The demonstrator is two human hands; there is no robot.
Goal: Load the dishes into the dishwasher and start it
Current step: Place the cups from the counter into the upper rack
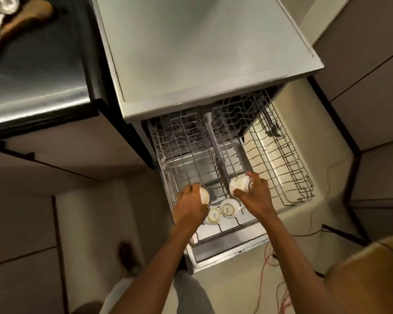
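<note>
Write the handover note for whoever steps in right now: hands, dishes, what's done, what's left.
Left hand: grips a white cup at the front of the pulled-out rack.
Right hand: grips a second white cup over the same rack, farther right.
Done: a base-up cup and another base-up cup sit side by side at the rack's front.
Left: set down both held cups, load any remaining dishes, push the rack in, shut and start the dishwasher. A second wire rack sits out to the right.
</note>
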